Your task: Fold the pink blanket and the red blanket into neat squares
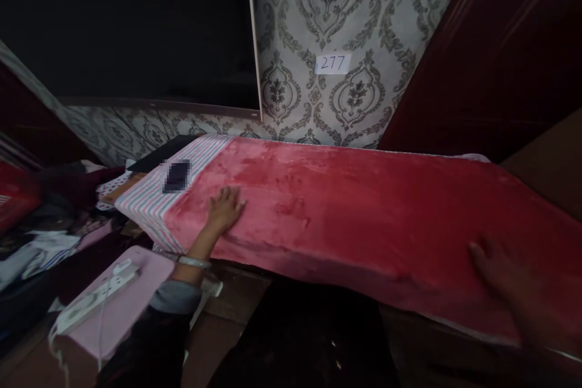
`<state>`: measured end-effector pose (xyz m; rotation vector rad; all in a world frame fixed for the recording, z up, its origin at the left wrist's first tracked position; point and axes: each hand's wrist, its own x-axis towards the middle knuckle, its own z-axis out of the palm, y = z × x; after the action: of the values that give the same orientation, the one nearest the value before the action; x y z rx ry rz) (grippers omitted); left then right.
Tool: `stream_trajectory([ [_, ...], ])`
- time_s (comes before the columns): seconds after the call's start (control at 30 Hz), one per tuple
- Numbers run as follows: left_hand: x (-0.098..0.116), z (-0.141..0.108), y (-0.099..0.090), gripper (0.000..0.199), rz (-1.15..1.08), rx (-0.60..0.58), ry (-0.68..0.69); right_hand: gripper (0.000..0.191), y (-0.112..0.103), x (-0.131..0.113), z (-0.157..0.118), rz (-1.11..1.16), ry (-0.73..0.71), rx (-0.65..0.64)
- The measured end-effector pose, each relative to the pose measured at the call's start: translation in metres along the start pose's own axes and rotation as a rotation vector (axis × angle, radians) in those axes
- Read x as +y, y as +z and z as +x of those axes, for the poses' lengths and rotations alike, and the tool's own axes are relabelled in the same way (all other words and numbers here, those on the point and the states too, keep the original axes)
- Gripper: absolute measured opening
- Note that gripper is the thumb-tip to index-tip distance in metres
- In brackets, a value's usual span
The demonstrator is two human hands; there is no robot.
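A red plush cloth [354, 212] covers a long, low surface along the wall, with hand-shaped marks in its pile near the middle. My left hand [225, 209] lies on the cloth near its left end, fingers spread, holding nothing; a bracelet circles that wrist. Toward the right end, my right hand [502, 267] is over the cloth, blurred, with its fingers apart and nothing seen in it. Past the red part at the left is a striped cloth [152, 200], on which a dark, pixelated object [177, 176] rests.
A large dark screen [131, 30] hangs above the left part. A paper marked 277 [333, 63] is on the patterned wall. At lower left, a white power strip [97, 300] lies on a pink stool [136, 303], near piled clothes [39, 254]. Dark red panels flank the wall.
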<state>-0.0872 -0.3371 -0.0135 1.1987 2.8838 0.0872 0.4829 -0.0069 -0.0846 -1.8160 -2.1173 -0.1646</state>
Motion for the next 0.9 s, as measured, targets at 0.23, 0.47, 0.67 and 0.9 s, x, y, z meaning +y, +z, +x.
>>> stream_trajectory([
  [0.23,0.135,-0.01,0.01,0.066,-0.186,-0.057,0.592,0.06,-0.028,-0.18,-0.034,0.184,-0.38,-0.178],
  [0.47,0.199,-0.026,0.038,0.064,-0.169,-0.084,0.813,0.058,-0.023,-0.244,-0.067,0.014,-0.547,-0.36],
  [0.67,0.165,-0.025,0.033,0.065,-0.111,-0.054,0.653,0.058,-0.025,-0.24,-0.067,-0.006,-0.551,-0.359],
  [0.9,0.054,-0.015,0.021,0.061,-0.002,0.021,0.234,0.06,-0.004,-0.231,-0.068,0.007,-0.571,-0.309],
])
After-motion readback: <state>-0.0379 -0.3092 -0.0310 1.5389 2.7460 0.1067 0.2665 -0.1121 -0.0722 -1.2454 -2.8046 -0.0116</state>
